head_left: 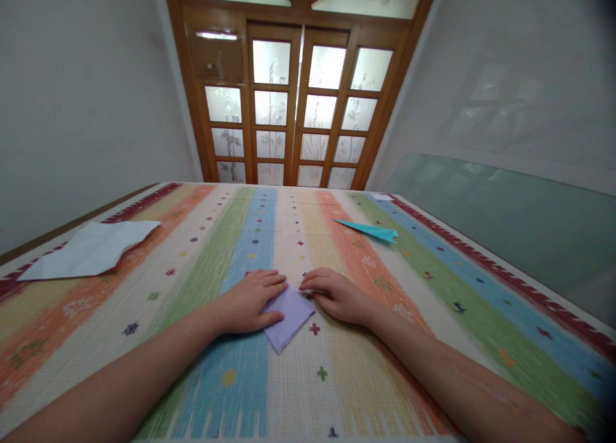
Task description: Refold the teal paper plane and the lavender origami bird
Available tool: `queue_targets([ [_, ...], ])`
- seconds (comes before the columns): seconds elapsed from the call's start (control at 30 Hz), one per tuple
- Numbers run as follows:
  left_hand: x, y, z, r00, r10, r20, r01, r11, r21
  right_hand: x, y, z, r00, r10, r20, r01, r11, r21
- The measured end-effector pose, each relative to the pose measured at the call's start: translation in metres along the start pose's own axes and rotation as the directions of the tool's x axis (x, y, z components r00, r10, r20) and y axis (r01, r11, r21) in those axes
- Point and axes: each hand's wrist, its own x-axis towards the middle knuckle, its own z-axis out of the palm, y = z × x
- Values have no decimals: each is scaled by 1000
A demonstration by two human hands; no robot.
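A small folded square of purple paper [291, 318] lies on the striped tablecloth in front of me, turned with one corner toward me. My left hand [253, 302] rests on its left side, fingers stretched out and the thumb lying across the paper. Close to the paper's upper right edge is my right hand [337, 295], its fingers loosely bent and slightly apart. Nothing shows between the right fingers. Whether the right fingertips touch the paper, I cannot tell.
A turquoise folded paper plane [368, 230] lies farther back on the right. At the left edge rests a creased white sheet [91, 250]. The striped tablecloth [298, 398] covers the table. A pale green panel [505, 218] stands along the right, and wooden glazed doors [296, 103] stand beyond.
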Motion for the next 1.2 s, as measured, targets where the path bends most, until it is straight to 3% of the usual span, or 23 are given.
queue_targets([
  [0.33,-1,8,0,999,35,20,-36,998,45,1,-18,-9,981,-26,193,56,988,-147],
  [0.5,-1,5,1,1000,27,13,-28,999,41,0,-15,-16,981,6,193,29,984,-177],
  [0.9,0,5,0,1000,4,-26,-3,999,44,1,-26,-29,964,-111,242,151,977,-153],
  [1.03,1,6,-1,999,17,-39,-15,999,49,0,-24,-25,971,-140,196,162,981,-104],
  [1.2,1,6,-3,999,28,-40,-26,998,51,-2,-12,-17,995,-98,-3,98,994,-43],
])
